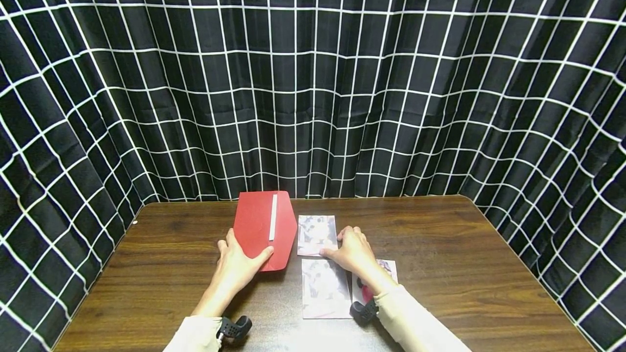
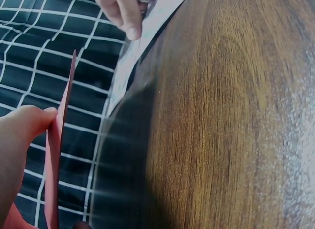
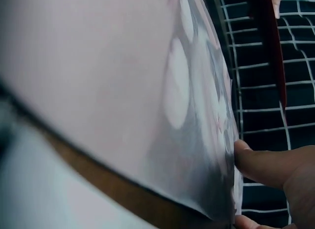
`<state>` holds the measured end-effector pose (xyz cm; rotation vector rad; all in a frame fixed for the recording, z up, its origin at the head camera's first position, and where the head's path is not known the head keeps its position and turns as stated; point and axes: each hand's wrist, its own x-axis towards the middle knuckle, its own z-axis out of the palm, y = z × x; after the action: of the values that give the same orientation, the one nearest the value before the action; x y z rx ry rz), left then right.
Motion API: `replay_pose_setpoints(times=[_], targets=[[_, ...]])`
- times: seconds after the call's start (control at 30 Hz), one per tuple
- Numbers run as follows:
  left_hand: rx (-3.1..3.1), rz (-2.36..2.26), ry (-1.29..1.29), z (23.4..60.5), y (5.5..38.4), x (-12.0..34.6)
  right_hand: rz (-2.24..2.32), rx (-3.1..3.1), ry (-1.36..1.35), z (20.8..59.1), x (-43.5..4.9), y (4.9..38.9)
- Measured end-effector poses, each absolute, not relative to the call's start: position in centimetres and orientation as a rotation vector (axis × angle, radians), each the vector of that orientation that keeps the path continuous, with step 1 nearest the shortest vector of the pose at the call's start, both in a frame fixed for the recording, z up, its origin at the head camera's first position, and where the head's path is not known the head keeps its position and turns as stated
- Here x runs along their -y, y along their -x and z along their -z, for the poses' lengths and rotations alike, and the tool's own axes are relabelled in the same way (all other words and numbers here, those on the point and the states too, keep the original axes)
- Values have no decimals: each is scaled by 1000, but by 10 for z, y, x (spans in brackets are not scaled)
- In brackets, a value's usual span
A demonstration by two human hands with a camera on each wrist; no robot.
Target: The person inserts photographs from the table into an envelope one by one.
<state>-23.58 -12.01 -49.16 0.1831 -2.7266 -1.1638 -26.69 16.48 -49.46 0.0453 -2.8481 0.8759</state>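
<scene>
My left hand (image 1: 237,262) grips a red envelope (image 1: 253,219), thumb on the face turned up. A white strip runs along the envelope's flap, which points right. In the left wrist view the envelope (image 2: 55,150) stands edge-on beside the thumb, raised off the table. To its right, my right hand (image 1: 354,251) pinches the lower right edge of a pale picture card (image 1: 315,231). The right wrist view has the thumb (image 3: 268,167) against a card edge. Nearer the front lies a second pale card (image 1: 325,289). A third card (image 1: 389,268), with pink on it, is partly hidden under the right forearm.
The brown wooden table (image 1: 440,254) extends to both sides. Behind and around it hangs a black curtain (image 1: 342,96) with a white grid. A small white object (image 1: 135,222) sits at the table's left edge. Each wrist wears a black band.
</scene>
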Motion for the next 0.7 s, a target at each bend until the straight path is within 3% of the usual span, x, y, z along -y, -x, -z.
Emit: replay_pose_setpoints(times=[0.7], targets=[[2726, 1164, -184, 491, 235, 120, -830, 2883, -16, 491, -159, 265]])
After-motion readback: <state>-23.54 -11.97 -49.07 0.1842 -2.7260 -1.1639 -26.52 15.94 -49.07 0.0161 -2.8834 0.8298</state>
